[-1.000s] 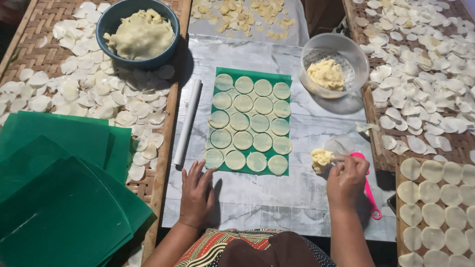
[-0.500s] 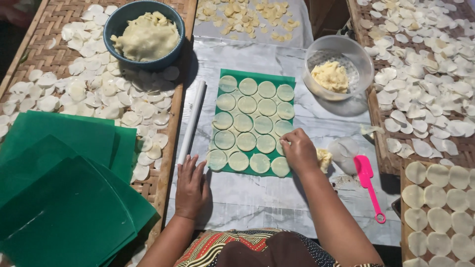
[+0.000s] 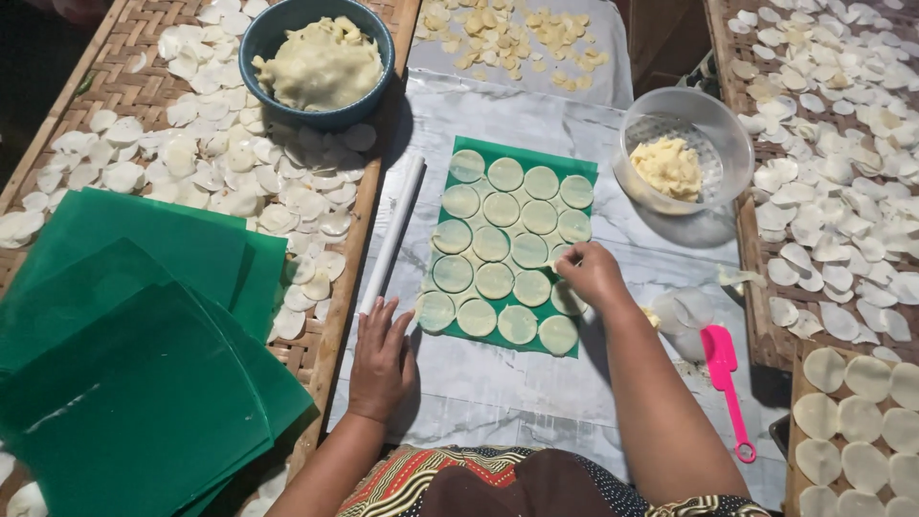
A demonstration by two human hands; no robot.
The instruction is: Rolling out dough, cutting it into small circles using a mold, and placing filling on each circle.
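Nearly every spot on the green sheet [image 3: 514, 251] already carries a flattened dough disc [image 3: 494, 280], about four rows of four. At its right edge the right hand [image 3: 592, 273] pinches with fingertips closed on a disc, apparently setting or adjusting one of the last. Left of the sheet, the left hand [image 3: 381, 359] rests open and flat on the marble-patterned cover, just below a white roller [image 3: 392, 233]. More dough waits in the clear bowl [image 3: 724, 134] beyond the right hand.

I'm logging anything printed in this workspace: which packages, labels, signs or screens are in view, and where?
None in view: no package, label, sign or screen. The right hand rests on the green sheet of dough discs; the left hand lies flat beside it.
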